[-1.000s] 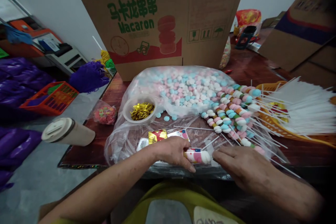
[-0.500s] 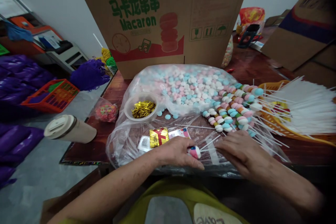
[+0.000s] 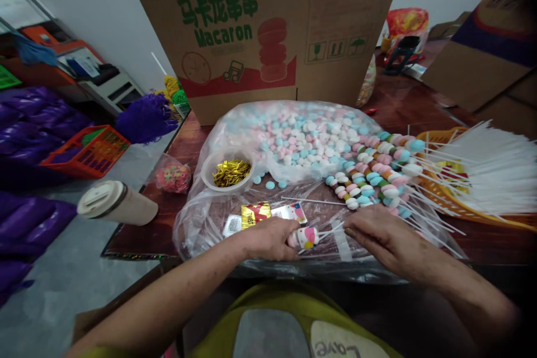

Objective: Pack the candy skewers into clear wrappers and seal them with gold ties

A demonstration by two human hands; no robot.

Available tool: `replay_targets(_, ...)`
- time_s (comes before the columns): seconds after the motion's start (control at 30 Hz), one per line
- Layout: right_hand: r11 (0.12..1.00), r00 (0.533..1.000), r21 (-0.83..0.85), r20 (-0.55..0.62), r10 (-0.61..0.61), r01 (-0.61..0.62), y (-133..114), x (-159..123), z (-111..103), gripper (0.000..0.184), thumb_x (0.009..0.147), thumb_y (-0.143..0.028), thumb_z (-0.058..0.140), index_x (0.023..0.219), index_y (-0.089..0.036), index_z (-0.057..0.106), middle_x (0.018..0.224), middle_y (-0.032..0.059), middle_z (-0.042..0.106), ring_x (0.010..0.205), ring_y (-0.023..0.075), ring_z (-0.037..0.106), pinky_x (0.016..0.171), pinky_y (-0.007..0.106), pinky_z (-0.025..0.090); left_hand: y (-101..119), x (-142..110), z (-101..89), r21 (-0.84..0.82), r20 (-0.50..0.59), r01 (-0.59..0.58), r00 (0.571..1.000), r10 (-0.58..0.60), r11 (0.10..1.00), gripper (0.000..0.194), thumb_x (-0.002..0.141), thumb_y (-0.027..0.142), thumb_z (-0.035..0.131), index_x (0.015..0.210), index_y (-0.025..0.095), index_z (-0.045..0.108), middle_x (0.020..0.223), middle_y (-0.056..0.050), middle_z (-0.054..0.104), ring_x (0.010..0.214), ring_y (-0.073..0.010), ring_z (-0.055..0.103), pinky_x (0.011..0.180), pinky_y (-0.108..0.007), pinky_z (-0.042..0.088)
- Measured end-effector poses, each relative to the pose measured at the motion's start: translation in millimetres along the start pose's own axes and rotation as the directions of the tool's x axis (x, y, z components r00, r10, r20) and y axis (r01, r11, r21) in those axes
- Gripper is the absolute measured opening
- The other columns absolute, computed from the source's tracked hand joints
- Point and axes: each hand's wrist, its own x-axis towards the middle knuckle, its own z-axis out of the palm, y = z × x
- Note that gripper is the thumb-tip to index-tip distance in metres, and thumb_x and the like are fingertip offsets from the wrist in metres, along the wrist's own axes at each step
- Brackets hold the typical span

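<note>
My left hand (image 3: 274,239) is closed around a small wrapped bundle (image 3: 309,238) with a white, pink and yellow print. Thin white sticks (image 3: 329,231) poke out of its right end. My right hand (image 3: 380,235) hovers over the plastic with fingers pressed together, their tips at the stick ends; whether they pinch anything is hidden. Above my left hand lie a gold packet of twist ties (image 3: 254,213) and a printed card (image 3: 291,212). Marshmallow skewers (image 3: 377,176), strung in pink, blue, white, brown and green, are piled beyond my right hand.
Behind stand a clear bag of marshmallows (image 3: 310,137) and a tall carton (image 3: 272,81). A bowl (image 3: 205,174) holds gold twist ties. A lidded cup (image 3: 134,204) and a candy bag (image 3: 173,176) are at left. An orange basket (image 3: 470,208) of white sticks is at right.
My left hand has drawn back slightly left, and more of the printed wrapper shows. My right hand's fingers have shifted a little, staying beside the stick ends.
</note>
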Motion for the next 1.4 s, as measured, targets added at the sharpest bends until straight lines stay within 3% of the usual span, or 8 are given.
replay_targets(0.17,1.0,0.998,-0.014,0.057,-0.02,0.02,-17.2,5.8,3.2,0.024,0.09,-0.02,0.035,0.073,-0.018,0.053,0.07,0.0037,0.056,0.067,0.0157,0.047,0.064,0.029,0.032,11.2,10.1,14.6,-0.235,0.066,-0.078,0.993,0.096,0.969,0.035,0.064,0.028,0.065,0.096,0.016,0.058,0.08,0.002,0.06,0.071,-0.0139,0.054,0.063,-0.021,0.041)
replay_targets(0.33,1.0,0.999,0.003,0.041,-0.005,0.005,-20.3,6.3,10.3,0.021,0.089,-0.021,0.038,0.08,-0.018,0.057,0.073,0.0041,0.059,0.07,0.0159,0.05,0.067,0.029,0.033,18.6,8.5,-1.8,-0.298,0.062,-0.125,0.987,0.15,0.946,0.058,0.056,0.039,0.073,0.106,0.017,0.055,0.091,-0.001,0.06,0.08,-0.0178,0.054,0.07,-0.026,0.043)
replay_targets(0.43,1.0,0.997,-0.018,0.076,0.003,-0.002,-19.4,7.1,9.4,0.023,0.09,-0.021,0.037,0.075,-0.018,0.055,0.07,0.0031,0.057,0.067,0.0151,0.048,0.064,0.028,0.033,18.5,1.9,-5.9,-0.409,0.102,-0.145,0.974,0.203,0.901,0.043,0.068,0.039,0.065,0.102,0.017,0.053,0.083,0.0,0.057,0.071,-0.0139,0.053,0.064,-0.023,0.043)
replay_targets(0.63,0.997,0.988,0.051,0.148,0.045,-0.053,-26.5,20.3,32.4,0.021,0.086,-0.015,0.038,0.072,-0.016,0.054,0.072,0.0043,0.057,0.07,0.016,0.05,0.067,0.029,0.035,18.6,-1.6,23.6,-0.4,0.075,0.027,0.997,0.004,0.916,0.034,0.087,0.046,0.033,0.095,0.018,0.05,0.059,0.004,0.044,0.042,-0.0082,0.041,0.042,-0.02,0.033)
replay_targets(0.8,0.971,0.979,0.213,0.193,0.069,-0.11,-15.8,22.8,42.9,0.031,0.093,-0.029,0.032,0.072,-0.017,0.051,0.067,0.0011,0.054,0.065,0.0129,0.049,0.062,0.025,0.037,-6.1,-12.3,15.5,-0.426,-0.053,-0.072,0.997,0.055,0.902,0.048,0.083,0.055,0.037,0.114,0.019,0.043,0.078,0.0,0.052,0.056,-0.0089,0.043,0.053,-0.021,0.038)
replay_targets(0.97,0.979,0.991,0.199,0.134,0.017,-0.044,-11.3,28.7,26.5,0.031,0.094,-0.032,0.032,0.078,-0.017,0.054,0.071,0.0026,0.056,0.068,0.0139,0.05,0.065,0.026,0.037,-14.0,-28.2,13.1,-0.543,0.128,0.059,0.992,0.014,0.838,0.037,0.082,0.052,0.042,0.09,0.017,0.05,0.079,-0.001,0.05,0.065,-0.0105,0.047,0.057,-0.021,0.042)
replay_targets(1.27,0.959,0.998,0.278,0.041,0.049,-0.058,-19.9,53.9,48.4,0.022,0.089,-0.033,0.042,0.083,-0.017,0.055,0.073,0.0029,0.056,0.066,0.0136,0.049,0.063,0.026,0.039,2.6,-32.7,54.4,-0.709,-0.087,0.11,0.967,-0.241,0.697,0.044,0.085,0.06,0.026,0.096,0.02,0.042,0.057,0.006,0.04,0.041,-0.0073,0.035,0.041,-0.02,0.03)
replay_targets(1.4,0.681,0.92,0.679,-0.021,0.391,-0.274,-32.6,58.5,74.3,0.035,0.08,-0.043,0.054,0.104,-0.018,0.048,0.076,0.0014,0.055,0.062,0.0125,0.05,0.054,0.024,0.042,-1.9,-37.1,53.3,-0.577,-0.38,0.033,0.874,-0.303,0.816,0.035,0.089,0.049,0.024,0.084,0.019,0.04,0.062,0.003,0.044,0.054,-0.0104,0.042,0.052,-0.023,0.036)
